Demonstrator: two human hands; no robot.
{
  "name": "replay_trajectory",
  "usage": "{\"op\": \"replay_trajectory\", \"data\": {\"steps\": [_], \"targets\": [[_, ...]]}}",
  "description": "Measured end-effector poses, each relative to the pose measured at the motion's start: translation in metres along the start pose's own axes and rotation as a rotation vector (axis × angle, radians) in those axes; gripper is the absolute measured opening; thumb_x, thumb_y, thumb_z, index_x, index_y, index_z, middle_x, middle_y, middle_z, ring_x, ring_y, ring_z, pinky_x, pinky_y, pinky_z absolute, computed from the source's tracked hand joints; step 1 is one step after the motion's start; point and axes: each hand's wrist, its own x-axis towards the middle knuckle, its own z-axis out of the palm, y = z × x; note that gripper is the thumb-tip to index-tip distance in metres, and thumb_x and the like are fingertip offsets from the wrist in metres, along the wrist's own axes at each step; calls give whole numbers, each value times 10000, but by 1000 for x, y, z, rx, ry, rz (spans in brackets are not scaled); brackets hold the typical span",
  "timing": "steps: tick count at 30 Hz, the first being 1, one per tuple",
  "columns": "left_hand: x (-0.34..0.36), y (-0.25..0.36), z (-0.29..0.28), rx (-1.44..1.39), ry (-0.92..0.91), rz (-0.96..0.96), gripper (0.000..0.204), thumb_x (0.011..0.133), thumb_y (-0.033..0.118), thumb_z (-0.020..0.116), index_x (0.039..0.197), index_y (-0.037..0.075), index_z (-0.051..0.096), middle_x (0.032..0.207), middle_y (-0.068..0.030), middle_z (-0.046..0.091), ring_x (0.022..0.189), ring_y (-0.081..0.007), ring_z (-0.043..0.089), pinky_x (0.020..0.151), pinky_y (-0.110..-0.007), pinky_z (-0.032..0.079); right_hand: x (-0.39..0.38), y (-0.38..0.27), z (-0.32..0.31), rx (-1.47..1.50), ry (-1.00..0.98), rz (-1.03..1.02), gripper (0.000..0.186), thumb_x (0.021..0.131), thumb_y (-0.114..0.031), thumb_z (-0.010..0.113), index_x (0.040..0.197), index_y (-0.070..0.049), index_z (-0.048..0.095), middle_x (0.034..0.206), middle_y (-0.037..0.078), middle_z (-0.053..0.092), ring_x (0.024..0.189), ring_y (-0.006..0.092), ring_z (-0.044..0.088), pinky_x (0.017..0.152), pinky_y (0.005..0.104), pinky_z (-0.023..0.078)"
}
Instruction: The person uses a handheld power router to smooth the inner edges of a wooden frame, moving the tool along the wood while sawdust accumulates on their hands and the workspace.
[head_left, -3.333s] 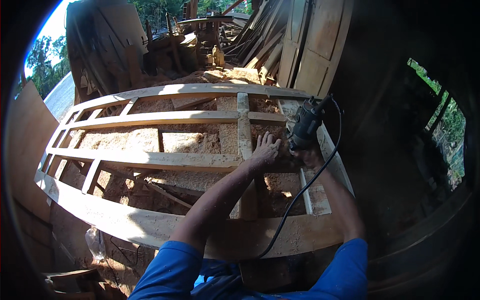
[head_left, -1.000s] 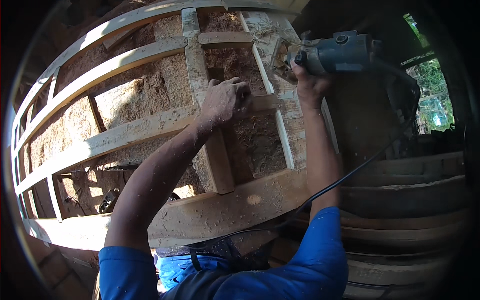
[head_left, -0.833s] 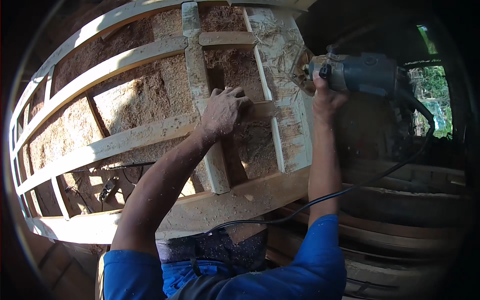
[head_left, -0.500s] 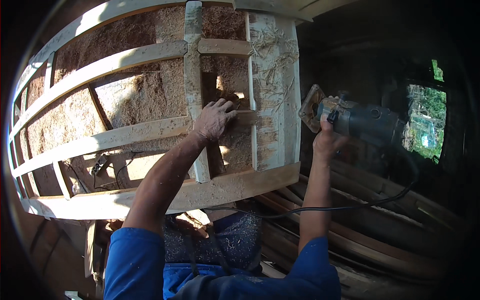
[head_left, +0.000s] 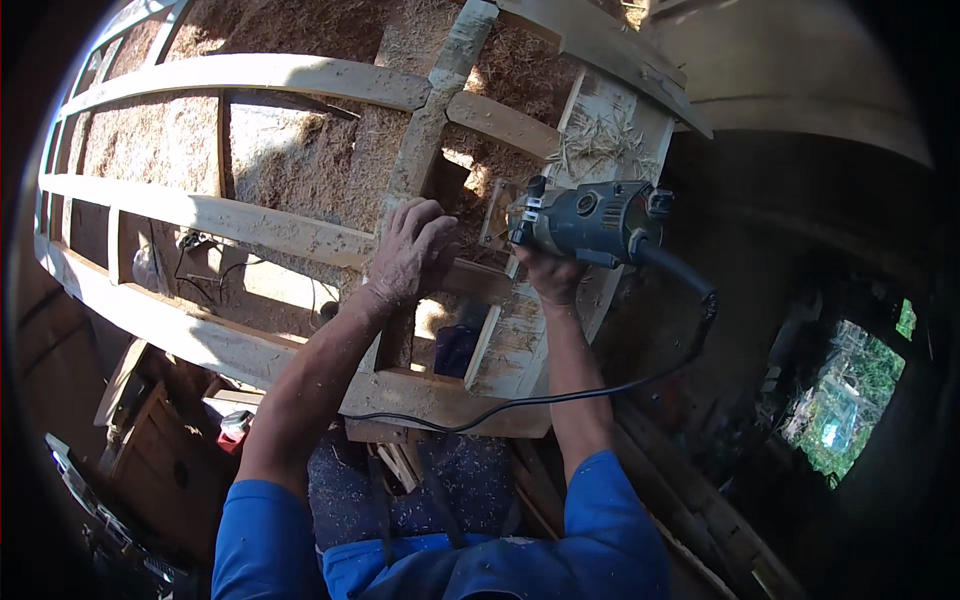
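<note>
My right hand [head_left: 553, 272] is wrapped around the front of a trim router [head_left: 590, 222], a dark green cylinder with a black cord. The router lies on its side, its flat base plate [head_left: 496, 215] facing left beside an opening in a wooden frame [head_left: 455, 75]. I cannot tell whether the plate touches the wood. My left hand [head_left: 410, 250], dusty with sawdust, grips the frame where a rail [head_left: 290, 233] meets the upright. Its fingers curl over the wood, and the fingertips are partly hidden.
Curled shavings [head_left: 600, 140] lie on the wide whitish end board [head_left: 515, 345]. The power cord [head_left: 530, 400] loops over my right forearm. Sawdust [head_left: 290, 160] covers the ground under the frame. A bright window opening [head_left: 845, 400] is at the far right, and long boards [head_left: 690, 510] lie below it.
My right hand has brought the router leftward from beyond the board's edge to over the frame. The left hand keeps its hold, and the view has turned and shifted.
</note>
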Motion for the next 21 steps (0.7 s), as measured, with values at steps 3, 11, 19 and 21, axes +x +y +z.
{"op": "replay_trajectory", "data": {"steps": [3,11,19,21], "targets": [[10,3,-8,-28,-16,-62,787,763,347,774,1420,83,431,1364,-160,464,1306,-341,434,1115,-502,308,0,6,15,-274,9,-294,301,976,-359,575,1263,-268,595,1246,68,636,1115,291,640,964,464,483],[42,1,26,31,-174,-2,1049,675,441,801,1511,50,301,1519,-137,375,1446,-301,300,1216,-498,178,7,23,15,36,-281,-164,925,768,-664,732,1321,20,447,1174,91,586,1054,216,596,933,392,493],[53,7,35,54,-254,8,1057,641,401,835,1508,74,326,1526,-117,380,1455,-287,293,1213,-500,169,17,35,-1,467,-126,28,1006,706,-701,762,1320,38,466,1133,131,609,1052,231,600,914,381,485],[51,7,32,52,-249,-17,1049,654,406,832,1509,73,323,1526,-120,381,1456,-289,292,1213,-502,168,-2,51,5,179,-224,-64,992,720,-744,708,1296,36,496,1130,147,615,1044,253,605,906,389,483]]}}
